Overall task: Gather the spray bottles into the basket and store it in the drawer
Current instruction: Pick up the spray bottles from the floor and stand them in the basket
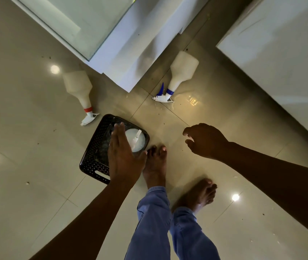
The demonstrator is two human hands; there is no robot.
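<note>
A black perforated basket (95, 147) stands on the tiled floor by my feet. One white spray bottle (137, 140) stands upright inside it. My left hand (123, 156) hovers flat over the basket beside that bottle, fingers straight, holding nothing. A white bottle with a red collar (80, 89) stands on the floor beyond the basket to the left. A white bottle with a blue collar and trigger (181, 74) stands beyond it to the right. My right hand (205, 140) is in the air to the right of the basket, fingers loosely curled and empty.
A white cabinet with a glass top (111, 44) rises behind the two floor bottles. Another white unit (280, 62) stands at the right. My bare feet (155, 166) and blue trouser legs are next to the basket.
</note>
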